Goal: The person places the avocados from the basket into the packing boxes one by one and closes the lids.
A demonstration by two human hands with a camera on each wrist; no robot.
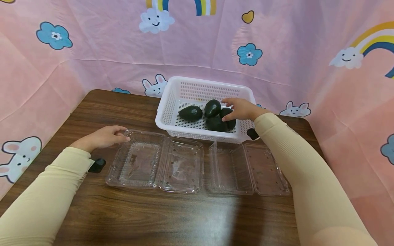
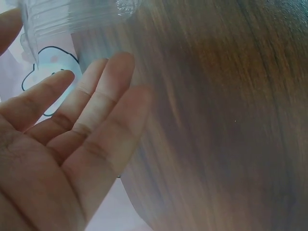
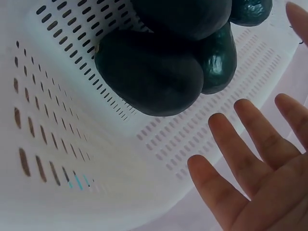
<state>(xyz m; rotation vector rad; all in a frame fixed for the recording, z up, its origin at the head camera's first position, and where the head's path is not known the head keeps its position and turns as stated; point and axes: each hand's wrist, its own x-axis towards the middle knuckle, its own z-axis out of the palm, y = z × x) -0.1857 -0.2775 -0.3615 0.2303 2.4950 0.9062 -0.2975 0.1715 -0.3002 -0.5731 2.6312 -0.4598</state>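
Several dark green avocados (image 1: 191,113) lie in a white perforated plastic basket (image 1: 172,99) at the back of the table. My right hand (image 1: 241,108) reaches over the basket's right side, fingers spread above the right-hand avocados. In the right wrist view the fingers stand apart from the nearest avocado (image 3: 149,72), holding nothing. My left hand (image 1: 106,137) is at the far left corner of a clear plastic clamshell box (image 1: 138,160). Its fingers are loosely extended in the left wrist view, close to the box's wall (image 2: 72,17); whether they touch it I cannot tell.
A second clear clamshell box (image 1: 231,167) lies opened to the right of the first, its perforated lid (image 1: 266,169) flat on the brown wooden table (image 1: 138,218). Both boxes sit in front of the basket. Pink patterned cloth (image 1: 197,44) surrounds the table's back and sides.
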